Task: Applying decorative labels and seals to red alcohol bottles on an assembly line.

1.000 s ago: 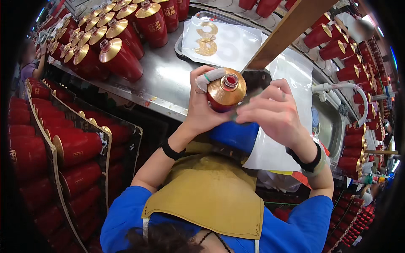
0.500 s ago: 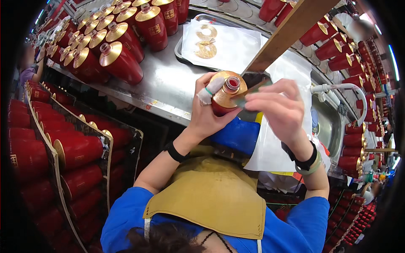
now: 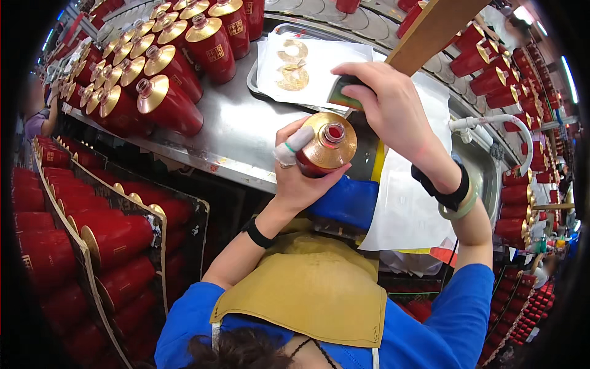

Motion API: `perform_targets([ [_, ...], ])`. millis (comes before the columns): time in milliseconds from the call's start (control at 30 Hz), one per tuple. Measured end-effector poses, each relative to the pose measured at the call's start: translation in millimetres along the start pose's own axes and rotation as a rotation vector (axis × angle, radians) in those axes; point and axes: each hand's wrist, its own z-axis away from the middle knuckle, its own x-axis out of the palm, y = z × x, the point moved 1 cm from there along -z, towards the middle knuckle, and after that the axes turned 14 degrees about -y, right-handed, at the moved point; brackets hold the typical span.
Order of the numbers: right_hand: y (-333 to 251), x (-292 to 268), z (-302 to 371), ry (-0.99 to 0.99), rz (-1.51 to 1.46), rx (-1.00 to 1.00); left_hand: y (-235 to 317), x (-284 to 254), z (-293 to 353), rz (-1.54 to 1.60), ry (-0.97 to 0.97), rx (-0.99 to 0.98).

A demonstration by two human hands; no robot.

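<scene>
My left hand [image 3: 302, 169] is wrapped round a red bottle [image 3: 330, 146] with a gold shoulder and an uncapped glass neck, held with its mouth up. A white cloth finger cover with a green band sits on one of its fingers, which lies along the gold shoulder. Beyond the bottle, my right hand [image 3: 390, 101] pinches a flat dark-green piece [image 3: 345, 93], like a scraper, clear of the bottle. Just left of this piece, gold ring-shaped decals [image 3: 292, 77] lie on white paper [image 3: 326, 52] over a metal tray [image 3: 252, 80].
Several finished-looking red bottles [image 3: 171, 109] crowd the metal table [image 3: 230, 132] on the left. Divided crates [image 3: 92, 258] of bottles stand at lower left. A wooden post [image 3: 430, 34] rises beyond my right hand; a sink [image 3: 485, 163] with a white tap [image 3: 516, 123] lies right.
My right hand has moved up and away from the bottle's gold shoulder toward the decal paper, with the flat piece still in it. The bottle now shows more of its gold top.
</scene>
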Motion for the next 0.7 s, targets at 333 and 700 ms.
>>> perform_targets([
  [333,-5,6,-27,-0.05,-0.076,-0.081,0,9,7,0.108,-0.018,-0.278],
  [700,-20,36,56,0.279,-0.669,0.42,1,23,16,-0.051,0.054,-0.33],
])
